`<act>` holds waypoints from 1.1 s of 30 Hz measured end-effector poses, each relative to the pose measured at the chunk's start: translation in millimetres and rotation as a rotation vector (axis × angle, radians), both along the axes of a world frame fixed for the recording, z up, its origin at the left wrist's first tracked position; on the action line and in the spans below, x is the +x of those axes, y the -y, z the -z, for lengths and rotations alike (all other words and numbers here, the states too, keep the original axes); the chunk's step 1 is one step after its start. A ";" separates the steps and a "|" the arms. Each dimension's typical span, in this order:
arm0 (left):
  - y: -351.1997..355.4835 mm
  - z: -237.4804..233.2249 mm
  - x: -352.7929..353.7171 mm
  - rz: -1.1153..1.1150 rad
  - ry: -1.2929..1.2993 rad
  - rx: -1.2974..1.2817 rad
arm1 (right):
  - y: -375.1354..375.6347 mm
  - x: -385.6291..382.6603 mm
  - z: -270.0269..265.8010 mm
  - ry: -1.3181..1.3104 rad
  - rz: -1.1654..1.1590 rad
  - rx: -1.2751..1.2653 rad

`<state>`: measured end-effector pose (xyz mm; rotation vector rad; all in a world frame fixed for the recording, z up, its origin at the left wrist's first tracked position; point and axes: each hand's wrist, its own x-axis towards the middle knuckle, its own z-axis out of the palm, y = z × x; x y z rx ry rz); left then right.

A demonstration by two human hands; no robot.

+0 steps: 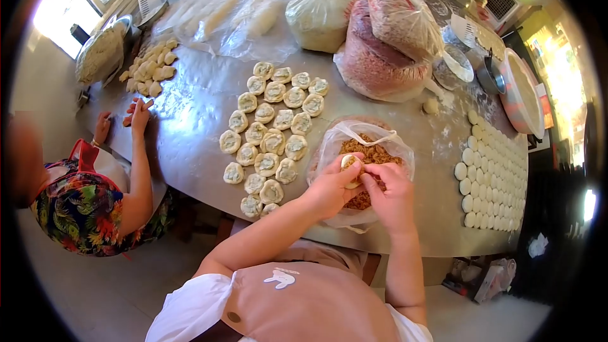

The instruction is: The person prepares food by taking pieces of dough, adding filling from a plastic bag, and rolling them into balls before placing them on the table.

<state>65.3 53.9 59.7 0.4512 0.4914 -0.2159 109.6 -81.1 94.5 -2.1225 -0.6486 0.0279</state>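
Observation:
Over the open bag of brown crumbly filling (pixel 361 201), my left hand (pixel 330 188) is closed around a small round piece of dough (pixel 348 162) with brown filling in it. The fingertips of my right hand (pixel 391 195) pinch at the right edge of that same dough, partly hidden behind my fingers. To the left of the bag, several filled dough rounds (pixel 273 142) lie in loose rows on the metal table (pixel 196 133), pale greenish filling showing in their middles.
At the left, a co-worker's hands (pixel 138 118) rest by a pile of dough lumps (pixel 152 66). Plastic-covered dough (pixel 221 16) and big bags of filling (pixel 386 50) stand at the back. Small white dough discs (pixel 487 180) cover the right side, near a large tub (pixel 522 95).

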 end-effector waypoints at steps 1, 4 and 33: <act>2.1 2.2 -0.3 0.015 0.010 0.031 | -1.2 -0.4 -0.3 0.025 -0.003 -0.012; 4.5 5.8 -3.7 0.030 0.046 0.058 | -3.2 -2.1 1.4 0.110 0.006 -0.018; 5.8 -6.4 -9.1 0.203 0.182 0.184 | -13.0 -2.5 25.8 0.335 -0.067 0.249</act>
